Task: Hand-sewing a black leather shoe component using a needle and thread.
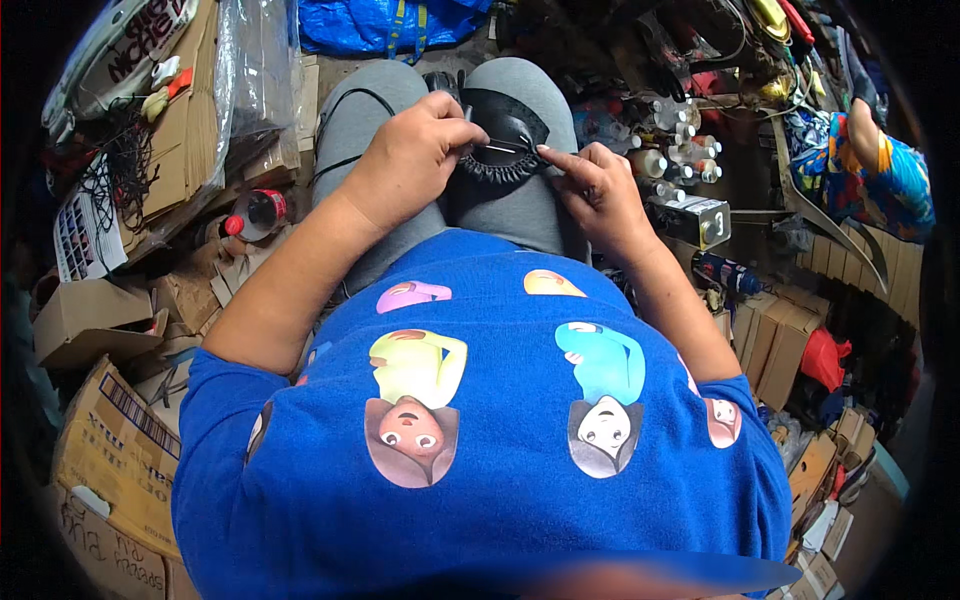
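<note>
Across my lap lies a black leather-like piece, curved like a shoe upper, its near edge gathered into a row of small pleats. My left hand is closed at the piece's left side, pinching a thin metal needle-like tool that points right across the opening. At the right end of the pleated edge is my right hand, index finger and thumb drawn together and the other fingers curled. Whatever sits in that pinch is too small to make out. A black cord loops over my left thigh.
Several small bottles and a metal can stand right of my knees. To the left are a red-capped plastic bottle, cardboard sheets and boxes. Beyond my knees is a blue bag. A person's arm shows at far right.
</note>
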The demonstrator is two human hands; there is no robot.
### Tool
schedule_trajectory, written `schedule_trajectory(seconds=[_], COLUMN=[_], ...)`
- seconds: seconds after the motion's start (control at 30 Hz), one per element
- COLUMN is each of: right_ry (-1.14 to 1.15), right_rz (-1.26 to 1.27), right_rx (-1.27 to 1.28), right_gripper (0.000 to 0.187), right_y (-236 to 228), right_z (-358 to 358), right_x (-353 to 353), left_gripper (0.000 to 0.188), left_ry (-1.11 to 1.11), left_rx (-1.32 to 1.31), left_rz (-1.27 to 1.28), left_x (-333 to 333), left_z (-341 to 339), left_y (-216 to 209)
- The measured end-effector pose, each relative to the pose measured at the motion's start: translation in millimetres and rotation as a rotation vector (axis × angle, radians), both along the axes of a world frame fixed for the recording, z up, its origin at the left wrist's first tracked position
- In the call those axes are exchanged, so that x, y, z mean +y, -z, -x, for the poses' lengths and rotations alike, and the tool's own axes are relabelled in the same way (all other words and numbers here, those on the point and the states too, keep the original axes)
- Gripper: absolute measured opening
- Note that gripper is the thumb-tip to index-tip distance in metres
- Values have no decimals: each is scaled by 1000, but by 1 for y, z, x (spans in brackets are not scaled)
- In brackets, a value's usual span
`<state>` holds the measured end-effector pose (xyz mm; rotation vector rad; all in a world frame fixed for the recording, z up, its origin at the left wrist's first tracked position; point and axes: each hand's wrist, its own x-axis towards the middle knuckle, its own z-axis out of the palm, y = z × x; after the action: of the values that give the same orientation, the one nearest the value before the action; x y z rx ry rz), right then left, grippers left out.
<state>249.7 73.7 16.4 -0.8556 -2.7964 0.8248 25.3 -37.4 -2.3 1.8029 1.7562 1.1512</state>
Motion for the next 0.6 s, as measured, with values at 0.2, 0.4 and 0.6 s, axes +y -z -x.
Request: schedule_trajectory(seconds=[0.2,0.4,0.6], right_ry=[83,29,-47], right_rz=[300,673,652], right_rx=[2,88,-57], right_gripper=[36,33,31], right_y=[2,12,6], right_z=[-2,0,8], right_x=[11,45,56], left_gripper=[22,24,26], left_ry=[-78,94,115], left_rx=[348,-4,-31], left_rz=[-6,22,88], left_x=[4,25,29], left_z=[2,5,7], left_y=[6,18,23])
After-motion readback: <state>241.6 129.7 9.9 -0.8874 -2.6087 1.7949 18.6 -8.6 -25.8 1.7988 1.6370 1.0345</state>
